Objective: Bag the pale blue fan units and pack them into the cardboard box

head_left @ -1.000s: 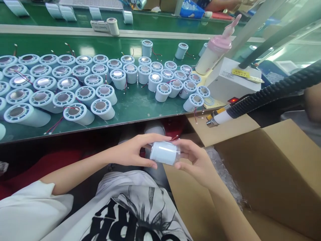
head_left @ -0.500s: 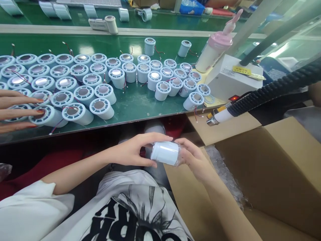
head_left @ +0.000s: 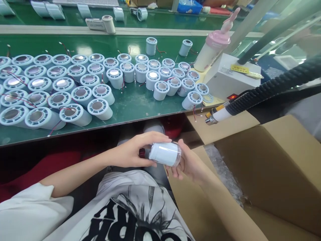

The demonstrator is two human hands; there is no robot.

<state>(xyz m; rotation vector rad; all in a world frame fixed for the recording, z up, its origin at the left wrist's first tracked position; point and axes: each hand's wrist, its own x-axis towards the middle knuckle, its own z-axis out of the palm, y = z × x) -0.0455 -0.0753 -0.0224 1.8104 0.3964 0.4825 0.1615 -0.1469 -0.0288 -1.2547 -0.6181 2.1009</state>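
A pale blue cylindrical part (head_left: pixel 165 154) lies on its side between both hands, below the table's front edge and above my lap. My left hand (head_left: pixel 134 152) grips its left end with thumb under and fingers over. My right hand (head_left: pixel 188 164) cups its right, clear-rimmed end from beneath, fingers spread around it. On the green table (head_left: pixel 130 103) stand several like cylinders (head_left: pixel 100 108) with metal discs on top and thin red wires.
An open cardboard box (head_left: pixel 265 167) with plastic wrap inside sits at my right. A black corrugated hose with a metal nozzle (head_left: pixel 213 118) reaches over it. A white device (head_left: pixel 230 82) and a pink-capped bottle (head_left: pixel 213 50) stand at the table's right end.
Another person's hand that lay on the cylinders at the far left half a second ago has gone. My right hand has shifted under the cylinder's right end.
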